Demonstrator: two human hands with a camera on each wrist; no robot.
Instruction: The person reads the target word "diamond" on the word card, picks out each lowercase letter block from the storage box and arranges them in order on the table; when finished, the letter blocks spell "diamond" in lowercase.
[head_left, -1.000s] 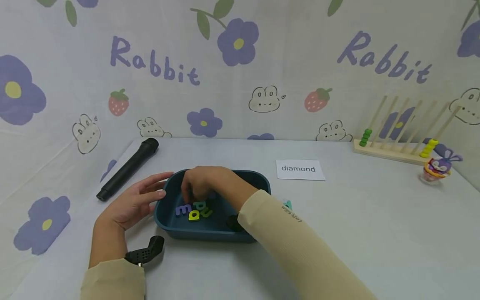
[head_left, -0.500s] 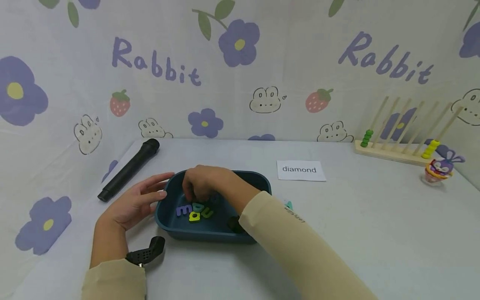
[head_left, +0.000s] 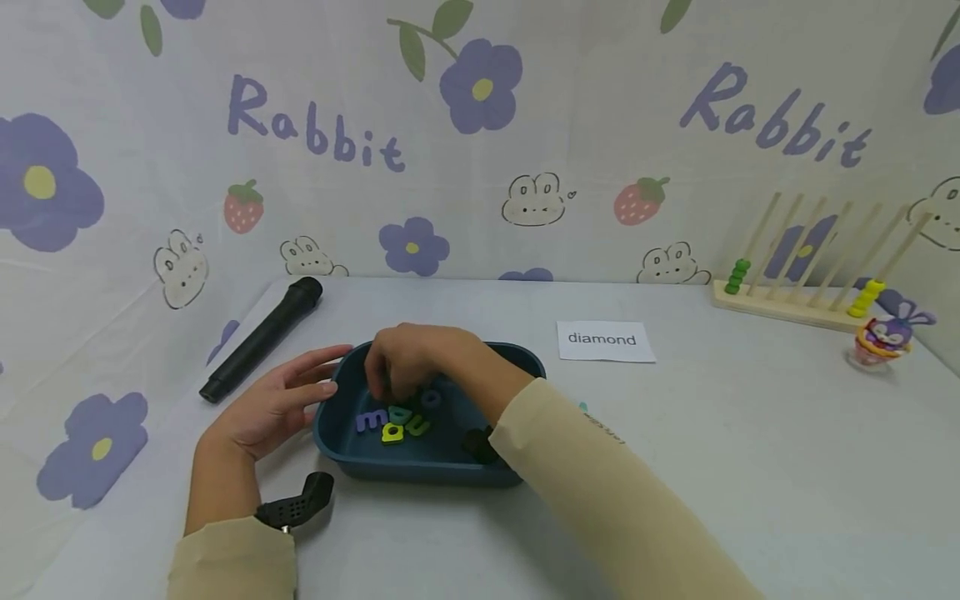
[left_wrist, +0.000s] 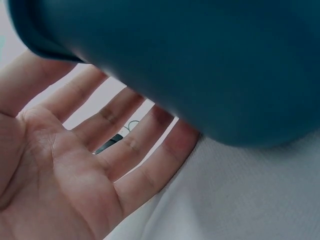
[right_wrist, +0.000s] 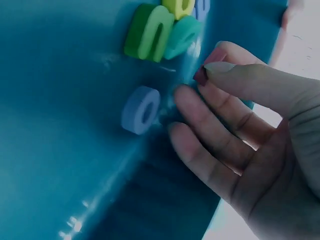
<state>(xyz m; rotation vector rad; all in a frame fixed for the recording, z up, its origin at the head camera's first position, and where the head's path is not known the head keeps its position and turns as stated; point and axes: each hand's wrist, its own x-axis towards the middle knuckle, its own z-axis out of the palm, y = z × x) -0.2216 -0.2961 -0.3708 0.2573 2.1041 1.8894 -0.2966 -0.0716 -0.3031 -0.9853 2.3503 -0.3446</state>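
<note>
Currently, the right hand (head_left: 408,358) pinches a red piece (right_wrist: 213,56) inside the tray (head_left: 427,475); five letters (head_left: 372,420) lie loose there, a teal bit (head_left: 583,407) outside, so the picking seems unfinished. The left hand (head_left: 272,412), fingers spread, touches the tray's left end. Beyond its raised sides, the surface (head_left: 720,433) stretches rightward.

Beige sleeves (head_left: 622,500) (dark lettering (head_left: 603,428) on the right one), black perforated wrist device (head_left: 291,509)

Two hands (head_left: 273,408), one tray (head_left: 427,474), five letters (head_left: 392,433) inside, one red piece (right_wrist: 216,55), one card (head_left: 606,352), one microphone (head_left: 261,340)
</note>
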